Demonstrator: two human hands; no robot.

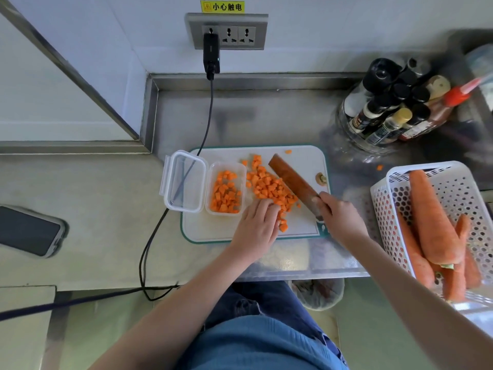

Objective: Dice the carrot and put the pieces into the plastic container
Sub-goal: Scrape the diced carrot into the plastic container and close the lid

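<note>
**Two hands, one pile, and the tub lies to our left**

Nearest to us on the cutting board (301,225), our left hand (257,225) rests palm down, fingers curled loosely over the near edge of the pile of diced carrot (269,188). It touches the cubes, but we cannot tell whether any are gripped beneath the fingers. Just to its right, our right hand (340,213) is clenched around the handle of the cleaver (292,178), whose broad blade lies low along the right flank of the pile, its long axis running from the handle at near right to the tip at far left.

So the pile sits pinned between the two: hand on the near-left side, blade on the right. Beyond the left hand, and left of the pile, stands the plastic container (226,166), open and already partly filled with cubes; its near-right corner is just beside our left knuckles. The lid (184,182) hangs open on its far-left side, clear of the path.

We judge that the coming move turns on this: the container lies leftward from the pile, the left hand is the nearer one, and the blade's flat faces the tub for a sweep or scoop. Farther off to the right, whole carrots wait in a white basket (464,188).
</note>
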